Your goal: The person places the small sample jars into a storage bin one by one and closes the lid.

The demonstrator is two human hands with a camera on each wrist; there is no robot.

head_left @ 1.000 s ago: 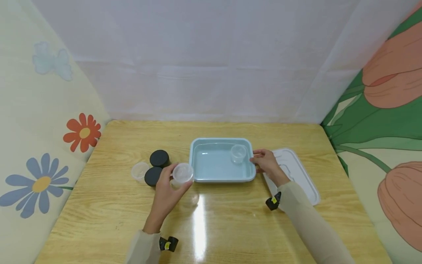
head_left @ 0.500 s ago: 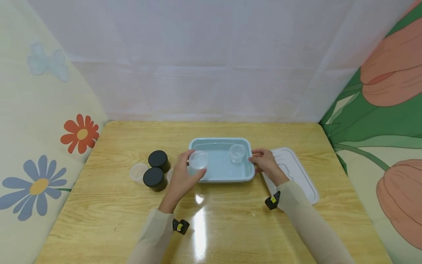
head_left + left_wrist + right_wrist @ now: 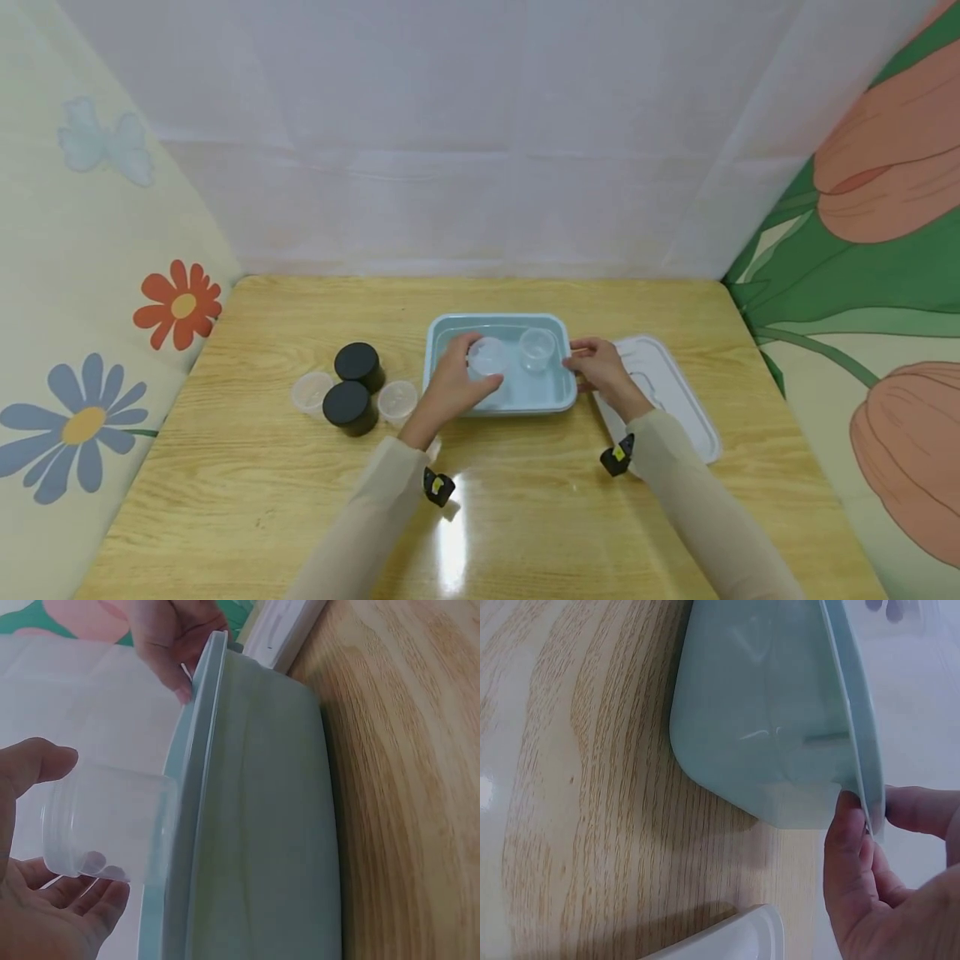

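Observation:
My left hand [image 3: 452, 385] grips a clear plastic cup [image 3: 487, 356] between thumb and fingers, over the left half of a light blue plastic tub [image 3: 528, 392]. In the left wrist view the cup [image 3: 112, 821] stands partly above the tub's rim; whether its base touches the floor is hidden. Another clear cup [image 3: 537, 350] sits inside the tub at the right. At the tub's right end, my right hand [image 3: 603, 372] pinches the rim. The right wrist view shows the thumb on one side of the tub's wall [image 3: 757, 712] and curled fingers on the other.
Left of the tub stand two black-topped round containers [image 3: 358, 365] and two clear cups, one cup [image 3: 397, 402] near the tub and one [image 3: 311, 392] farther left. A white lid [image 3: 671, 396] lies on the wooden table, right of the tub, partly beneath the right forearm.
My left hand has carried the clear cup rightward, from beside the tub to over its left half. The right hand keeps its hold on the rim.

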